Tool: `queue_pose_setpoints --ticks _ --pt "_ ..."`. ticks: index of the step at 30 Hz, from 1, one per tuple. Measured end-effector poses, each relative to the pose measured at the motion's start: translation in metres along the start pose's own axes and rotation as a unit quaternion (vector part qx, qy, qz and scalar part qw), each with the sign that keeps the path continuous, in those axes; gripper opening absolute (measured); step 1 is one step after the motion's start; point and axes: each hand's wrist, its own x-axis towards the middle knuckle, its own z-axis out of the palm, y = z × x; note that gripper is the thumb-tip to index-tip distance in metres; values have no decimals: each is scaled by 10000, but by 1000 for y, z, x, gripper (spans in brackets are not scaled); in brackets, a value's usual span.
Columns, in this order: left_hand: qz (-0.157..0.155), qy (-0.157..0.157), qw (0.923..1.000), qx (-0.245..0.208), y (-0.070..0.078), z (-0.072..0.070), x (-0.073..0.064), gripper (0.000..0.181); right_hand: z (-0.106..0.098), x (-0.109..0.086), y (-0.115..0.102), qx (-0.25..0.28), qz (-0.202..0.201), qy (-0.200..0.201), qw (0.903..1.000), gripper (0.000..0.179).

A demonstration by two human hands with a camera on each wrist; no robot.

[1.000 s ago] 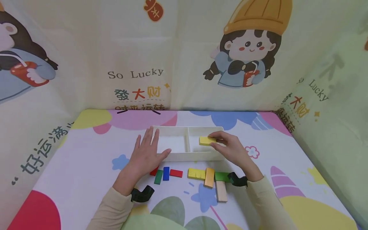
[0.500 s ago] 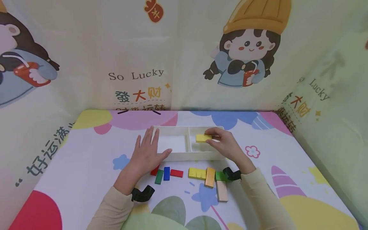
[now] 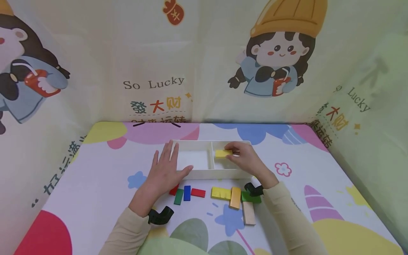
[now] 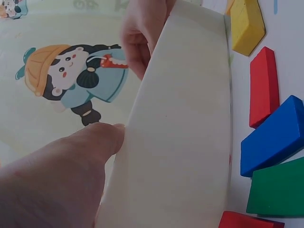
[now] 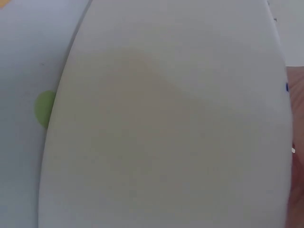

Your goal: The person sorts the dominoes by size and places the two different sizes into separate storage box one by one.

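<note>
Yellow block (image 3: 222, 153) points endwise at the divider (image 3: 211, 157), pinched in our right hand (image 3: 244, 156). Our spread left hand (image 3: 165, 170) touches the white tray (image 3: 210, 174).

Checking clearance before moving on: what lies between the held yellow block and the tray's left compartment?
A white divider, seen in the head view, stands between the held yellow block and the left compartment; whether block and divider touch is unclear.

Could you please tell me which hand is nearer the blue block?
Left: the left hand is just beyond the blue block, slightly left; the right hand is beyond it, much farther right.
</note>
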Motion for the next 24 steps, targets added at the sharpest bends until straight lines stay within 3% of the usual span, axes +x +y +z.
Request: queue_pose_setpoints --ticks 8,18,24 --pt "4 49 10000 0 -1 0 0 101 5 7 -1 -72 -37 -127 9999 23" --pt "0 4 10000 -44 -1 1 -1 101 13 14 -2 -622 22 -341 9975 22" --pt "-9 6 10000 -30 0 -1 -2 101 15 17 -3 -875 -164 -431 9951 21"
